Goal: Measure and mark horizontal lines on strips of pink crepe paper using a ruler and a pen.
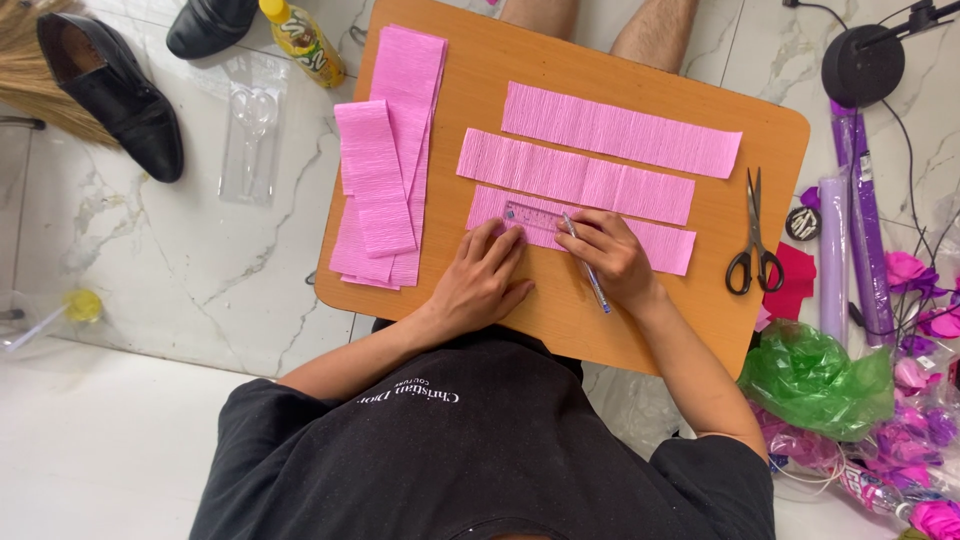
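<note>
Head view shows the left hand [482,278] pressing a clear ruler [532,217] flat on the nearest pink crepe strip [668,245] on the counter [700,210], right hand [612,255] gripping a pen [590,275]; the paper looks light, soft, easily torn, best held flat.

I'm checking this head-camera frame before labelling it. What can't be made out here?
- Ruler: its near end is hidden under the left hand.
- Pen: its tip and any marks on the pink strip are too small to see.
- Pile of flowers: cut off by the right edge.
- Right hand: covers part of the strip.
</note>
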